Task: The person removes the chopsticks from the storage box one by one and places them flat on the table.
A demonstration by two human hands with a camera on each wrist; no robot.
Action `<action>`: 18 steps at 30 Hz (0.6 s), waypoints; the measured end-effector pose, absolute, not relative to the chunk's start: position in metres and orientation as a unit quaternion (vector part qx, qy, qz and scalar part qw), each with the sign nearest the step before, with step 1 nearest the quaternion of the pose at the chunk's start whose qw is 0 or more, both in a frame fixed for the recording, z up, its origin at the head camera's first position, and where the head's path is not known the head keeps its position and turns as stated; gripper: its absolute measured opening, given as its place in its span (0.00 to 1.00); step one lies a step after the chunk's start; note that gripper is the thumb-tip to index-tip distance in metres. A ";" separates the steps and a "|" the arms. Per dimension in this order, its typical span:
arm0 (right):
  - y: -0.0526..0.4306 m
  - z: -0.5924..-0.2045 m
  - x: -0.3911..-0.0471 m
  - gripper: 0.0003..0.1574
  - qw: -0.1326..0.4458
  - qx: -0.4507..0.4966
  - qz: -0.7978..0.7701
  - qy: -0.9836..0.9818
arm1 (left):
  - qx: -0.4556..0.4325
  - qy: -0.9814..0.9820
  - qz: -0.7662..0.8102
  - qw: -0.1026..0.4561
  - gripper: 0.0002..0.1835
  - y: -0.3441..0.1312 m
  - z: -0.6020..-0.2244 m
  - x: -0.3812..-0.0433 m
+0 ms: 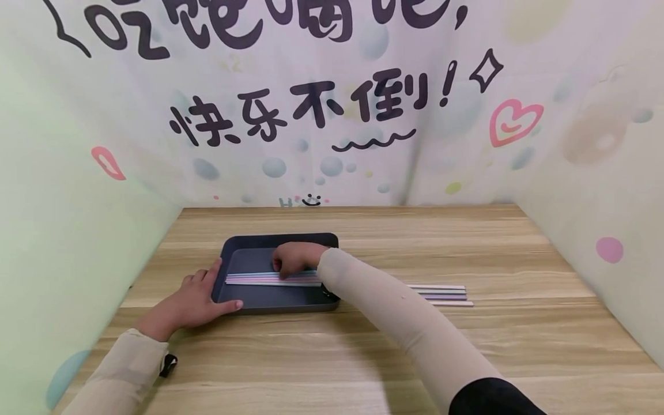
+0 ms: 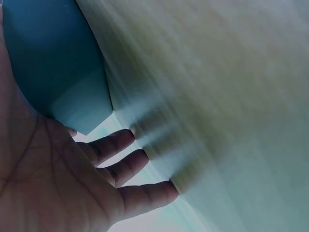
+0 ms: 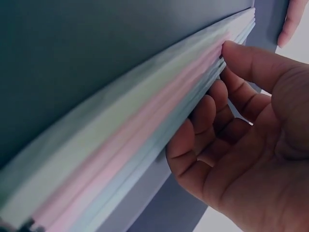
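Observation:
A dark grey rectangular tray (image 1: 282, 307) lies on the table. Inside it is a bundle of long, thin pastel sticks (image 1: 249, 279), pink, pale green, white and blue, side by side. My right hand (image 1: 297, 257) reaches over the tray and pinches the edge of the bundle; in the right wrist view the thumb is on top, with curled fingers (image 3: 203, 118) against its side. My left hand (image 1: 194, 300) rests at the tray's left end, thumb along the near rim, the other fingers straight and touching the table. The right forearm hides the sticks' right part.
More thin sticks (image 1: 441, 294) show on the wooden table (image 1: 259, 360) right of the forearm; whether they join the bundle is hidden. A printed cloth (image 1: 290, 161) hangs behind the table's back edge. Pale walls stand at both sides.

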State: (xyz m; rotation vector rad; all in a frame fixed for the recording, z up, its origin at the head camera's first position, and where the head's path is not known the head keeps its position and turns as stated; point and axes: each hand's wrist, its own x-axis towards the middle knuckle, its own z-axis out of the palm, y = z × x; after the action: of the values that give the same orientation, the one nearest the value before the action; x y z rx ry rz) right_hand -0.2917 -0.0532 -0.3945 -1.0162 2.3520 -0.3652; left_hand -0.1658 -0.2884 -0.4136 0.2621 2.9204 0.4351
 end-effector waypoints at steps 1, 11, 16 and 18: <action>-0.053 -0.395 -0.292 0.06 0.273 -0.375 -0.137 0.875 | 0.088 0.981 0.147 0.088 0.66 -0.288 -0.414 -0.166; -0.053 -0.398 -0.292 0.07 0.277 -0.365 -0.160 0.875 | 0.090 0.981 0.153 0.080 0.65 -0.289 -0.416 -0.166; -0.052 -0.398 -0.293 0.10 0.282 -0.365 -0.169 0.871 | 0.097 0.980 0.154 0.074 0.64 -0.289 -0.414 -0.165; -0.052 -0.398 -0.293 0.10 0.285 -0.364 -0.175 0.869 | 0.097 0.981 0.153 0.075 0.64 -0.289 -0.414 -0.165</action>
State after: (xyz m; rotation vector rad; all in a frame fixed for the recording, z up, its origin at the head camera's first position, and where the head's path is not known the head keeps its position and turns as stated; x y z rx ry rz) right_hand -0.2933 -0.0520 -0.3984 -0.9749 2.3253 -0.4669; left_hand -0.1649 -0.2892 -0.4135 0.2913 2.9422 0.4595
